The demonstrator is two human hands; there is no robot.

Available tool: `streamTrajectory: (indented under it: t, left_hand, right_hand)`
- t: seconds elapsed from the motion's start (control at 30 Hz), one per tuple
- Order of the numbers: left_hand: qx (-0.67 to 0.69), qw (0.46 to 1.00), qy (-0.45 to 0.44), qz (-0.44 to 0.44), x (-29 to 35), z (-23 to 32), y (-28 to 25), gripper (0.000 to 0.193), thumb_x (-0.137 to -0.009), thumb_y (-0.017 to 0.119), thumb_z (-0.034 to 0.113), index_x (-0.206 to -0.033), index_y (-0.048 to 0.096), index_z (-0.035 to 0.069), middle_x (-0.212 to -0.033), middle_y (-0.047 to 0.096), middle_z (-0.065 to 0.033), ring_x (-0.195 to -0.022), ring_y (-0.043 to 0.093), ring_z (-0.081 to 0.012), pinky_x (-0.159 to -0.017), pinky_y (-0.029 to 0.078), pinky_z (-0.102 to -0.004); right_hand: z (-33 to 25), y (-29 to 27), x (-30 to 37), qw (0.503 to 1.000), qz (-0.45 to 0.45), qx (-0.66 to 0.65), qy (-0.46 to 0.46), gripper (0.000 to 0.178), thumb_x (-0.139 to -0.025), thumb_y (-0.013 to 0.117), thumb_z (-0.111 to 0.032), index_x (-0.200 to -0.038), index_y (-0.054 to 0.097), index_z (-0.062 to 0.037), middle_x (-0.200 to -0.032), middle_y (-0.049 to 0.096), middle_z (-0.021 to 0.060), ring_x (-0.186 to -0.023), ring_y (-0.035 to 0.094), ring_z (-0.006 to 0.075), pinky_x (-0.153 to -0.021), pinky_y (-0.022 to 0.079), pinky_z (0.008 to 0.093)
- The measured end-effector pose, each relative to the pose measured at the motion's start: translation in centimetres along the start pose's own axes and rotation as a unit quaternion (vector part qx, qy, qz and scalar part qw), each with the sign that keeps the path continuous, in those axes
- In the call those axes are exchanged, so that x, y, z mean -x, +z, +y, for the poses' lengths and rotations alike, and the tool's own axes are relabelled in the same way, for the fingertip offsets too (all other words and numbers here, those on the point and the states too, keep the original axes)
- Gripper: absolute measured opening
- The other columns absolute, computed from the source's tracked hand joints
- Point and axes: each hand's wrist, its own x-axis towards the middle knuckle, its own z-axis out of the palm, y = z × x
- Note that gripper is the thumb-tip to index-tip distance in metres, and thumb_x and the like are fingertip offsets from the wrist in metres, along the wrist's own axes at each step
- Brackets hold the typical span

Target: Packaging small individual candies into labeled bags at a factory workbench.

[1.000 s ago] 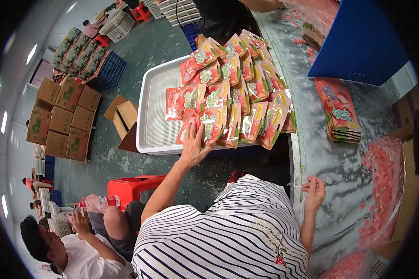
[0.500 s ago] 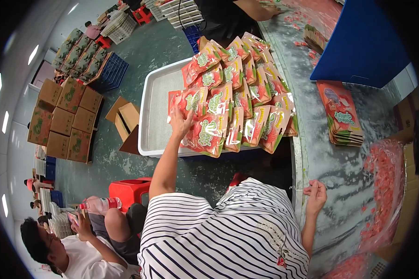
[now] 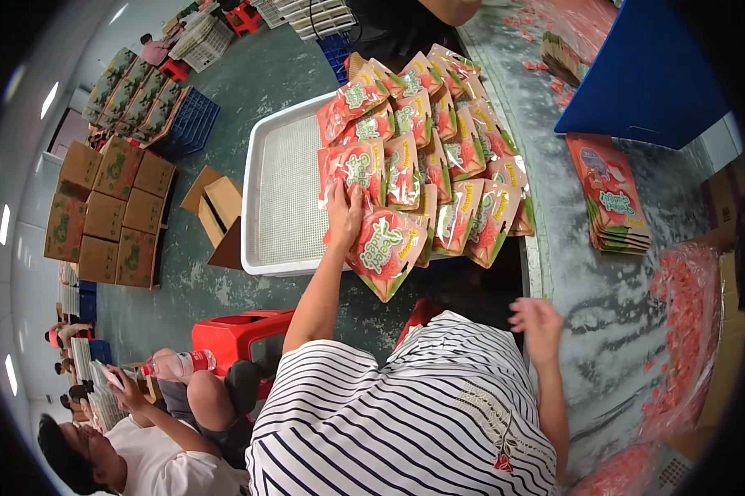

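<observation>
Red and green snack pouches overlap in rows across the right part of a white mesh-bottomed tray. My left hand lies on the left edge of these pouches, its fingers stretched out over the lower-left ones. One front pouch tilts out past the tray's near rim. My right hand is raised by the table's edge, away from the pouches. Its fingers look partly curled but are smeared by motion, and I cannot make out anything in them.
On the metal table at right are a stack of pouches, a blue panel and a clear bag of pink pieces. Left are an open carton, stacked cartons, a red stool and a seated person.
My left hand has moved right, and the left-hand pouches have shifted right with it, baring more tray mesh. The front pouch has turned outward. My right hand has moved left and slightly up.
</observation>
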Motion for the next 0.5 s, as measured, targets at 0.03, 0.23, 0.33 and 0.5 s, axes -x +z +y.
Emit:
streamTrajectory:
  t: [0.03,0.23,0.33,0.5]
  left_hand:
    - [-0.002,1.000,0.002,-0.002,0.0,0.0,0.0,0.061,-0.094,0.052,0.036,-0.134,0.040,-0.009,-0.137,0.040,-0.0284,-0.128,0.038,-0.0411,-0.109,0.030,-0.0423]
    - [0.004,1.000,0.003,-0.011,-0.3,0.3,0.6,0.059,-0.095,0.051,0.034,-0.133,0.040,-0.009,-0.135,0.041,-0.0290,-0.125,0.040,-0.0427,-0.107,0.032,-0.0430]
    - [0.007,1.000,0.003,-0.003,0.0,0.3,0.7,0.058,-0.095,0.051,0.031,-0.134,0.040,-0.010,-0.134,0.042,-0.0308,-0.124,0.041,-0.0430,-0.106,0.033,-0.0429]
    - [0.084,0.995,-0.031,-0.039,-1.6,0.9,-0.8,0.056,-0.094,0.054,0.031,-0.134,0.042,-0.006,-0.132,0.044,-0.0313,-0.122,0.044,-0.0425,-0.105,0.034,-0.0431]
  right_hand:
    - [-0.6,1.7,-0.4,0.997,-0.073,0.002,0.020,0.022,-0.095,0.057,-0.019,-0.101,0.062,0.0017,-0.091,0.068,0.0098,-0.072,0.064,0.0123,-0.062,0.052,0.0235]
    - [-1.5,11.8,-3.2,0.946,-0.288,0.147,0.003,0.037,-0.090,0.065,-0.028,-0.101,0.062,0.0069,-0.080,0.069,0.0110,-0.071,0.067,0.0150,-0.064,0.054,0.0255]
    - [-2.2,15.6,-4.7,0.950,-0.285,0.121,0.046,0.040,-0.089,0.064,-0.031,-0.093,0.061,0.0088,-0.074,0.068,0.0104,-0.067,0.068,0.0165,-0.063,0.054,0.0276]
    - [-1.3,16.6,-7.8,0.919,-0.219,0.262,-0.196,0.027,-0.087,0.058,-0.019,-0.074,0.056,0.0049,-0.063,0.061,0.0180,-0.057,0.065,0.0253,-0.052,0.048,0.0378]
